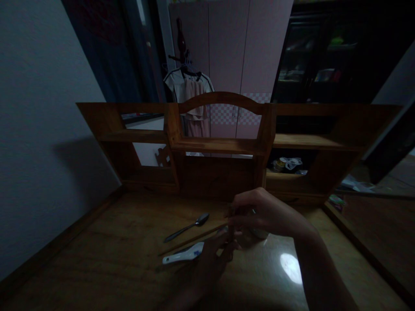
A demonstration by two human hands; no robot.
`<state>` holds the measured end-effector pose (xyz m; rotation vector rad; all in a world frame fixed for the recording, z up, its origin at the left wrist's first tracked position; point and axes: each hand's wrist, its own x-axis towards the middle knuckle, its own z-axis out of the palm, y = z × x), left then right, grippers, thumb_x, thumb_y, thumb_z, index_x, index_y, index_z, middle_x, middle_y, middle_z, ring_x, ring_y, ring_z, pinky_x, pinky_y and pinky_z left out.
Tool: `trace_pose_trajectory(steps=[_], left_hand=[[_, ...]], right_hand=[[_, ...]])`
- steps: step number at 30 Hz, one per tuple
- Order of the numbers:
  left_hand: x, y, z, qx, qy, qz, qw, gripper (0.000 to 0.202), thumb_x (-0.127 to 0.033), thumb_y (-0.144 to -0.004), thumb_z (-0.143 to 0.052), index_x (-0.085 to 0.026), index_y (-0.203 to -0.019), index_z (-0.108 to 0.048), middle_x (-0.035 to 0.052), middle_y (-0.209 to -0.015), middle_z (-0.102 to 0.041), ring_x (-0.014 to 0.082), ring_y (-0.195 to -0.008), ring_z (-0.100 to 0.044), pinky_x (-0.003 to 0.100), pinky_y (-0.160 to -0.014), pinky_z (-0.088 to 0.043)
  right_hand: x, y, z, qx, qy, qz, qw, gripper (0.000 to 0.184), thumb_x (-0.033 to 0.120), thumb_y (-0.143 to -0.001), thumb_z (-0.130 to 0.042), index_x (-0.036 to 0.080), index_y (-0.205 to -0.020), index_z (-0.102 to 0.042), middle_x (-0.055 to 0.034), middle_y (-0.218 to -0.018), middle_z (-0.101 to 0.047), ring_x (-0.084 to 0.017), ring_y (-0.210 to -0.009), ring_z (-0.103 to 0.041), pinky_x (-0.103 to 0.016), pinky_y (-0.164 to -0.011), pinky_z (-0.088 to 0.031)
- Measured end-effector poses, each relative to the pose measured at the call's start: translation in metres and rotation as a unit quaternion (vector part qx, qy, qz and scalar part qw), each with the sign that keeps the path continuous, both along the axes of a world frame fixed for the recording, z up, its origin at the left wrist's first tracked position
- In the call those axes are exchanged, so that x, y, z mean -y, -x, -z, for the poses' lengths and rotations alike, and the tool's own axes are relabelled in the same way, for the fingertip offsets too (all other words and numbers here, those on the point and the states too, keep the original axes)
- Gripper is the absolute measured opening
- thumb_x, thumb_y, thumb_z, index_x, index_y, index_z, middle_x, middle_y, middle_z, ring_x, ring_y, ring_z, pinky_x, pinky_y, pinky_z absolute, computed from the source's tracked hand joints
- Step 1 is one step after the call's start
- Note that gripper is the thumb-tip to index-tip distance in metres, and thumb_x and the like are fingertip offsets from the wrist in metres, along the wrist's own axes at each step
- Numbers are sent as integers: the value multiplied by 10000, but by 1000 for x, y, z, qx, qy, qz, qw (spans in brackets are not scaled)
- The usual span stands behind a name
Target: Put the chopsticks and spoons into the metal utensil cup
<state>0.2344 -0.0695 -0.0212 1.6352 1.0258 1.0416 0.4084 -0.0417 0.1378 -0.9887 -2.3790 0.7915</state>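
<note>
My right hand (259, 209) reaches in from the right with its fingers bent down, pinched together above my left hand. My left hand (212, 255) is low over the desk, its fingers curled up to meet the right fingertips. What the two hold between them is too dark and small to make out. Beside my left hand lies a white ceramic spoon (181, 255) with a blue mark, its far end hidden by the hand. A thin wooden stick, like a chopstick (191, 239), lies behind it. Farther back rests a metal spoon (186, 227). A clear, glass-like thing (260, 233) shows partly under my right hand.
The wooden desk (113, 250) has a shelf unit (220, 144) along its back. A white wall (39, 151) borders the left side. In the right compartment's opening, a roll and a pale bag (292, 163) are visible. Lamp light glares on the desk at right.
</note>
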Motion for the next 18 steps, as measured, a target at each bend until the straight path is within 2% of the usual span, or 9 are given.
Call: trace_pose_trajectory(steps=[6, 9, 13, 18], left_hand=[[-3, -2, 2, 9, 2, 28, 1000, 312, -414, -929, -497, -217, -1081, -686, 38, -921, -688, 174, -844, -633, 232, -689, -508], [-3, -1, 5, -15, -2, 28, 999, 311, -421, -935, -482, -222, -1048, -692, 43, -936, -683, 178, -872, -626, 246, -733, -505], [-2, 0, 12, -46, 24, 49, 997, 325, -432, -941, -459, -210, -991, -690, 58, -1017, -669, 184, -906, -614, 243, -719, -500], [-3, 0, 15, -27, 25, 80, 996, 366, -453, -956, -408, -197, -1021, -660, 57, -973, -659, 159, -845, -592, 222, -669, -481]], right_hand=[[-1, 0, 0, -4, 1, -7, 1000, 192, 332, -879, -662, 148, -827, -682, 1, -765, -665, -119, -706, -608, -193, -615, -432], [-3, -1, 1, -1, 2, -7, 1000, 213, 353, -874, -665, 145, -830, -689, -9, -767, -669, -125, -705, -614, -198, -615, -436], [-4, -4, 3, 19, 10, -17, 1000, 206, 356, -875, -664, 153, -857, -698, -12, -783, -684, -127, -702, -625, -201, -623, -446], [-9, -7, 6, 32, 31, -39, 998, 166, 325, -877, -664, 168, -904, -710, -9, -826, -699, -128, -730, -643, -198, -642, -452]])
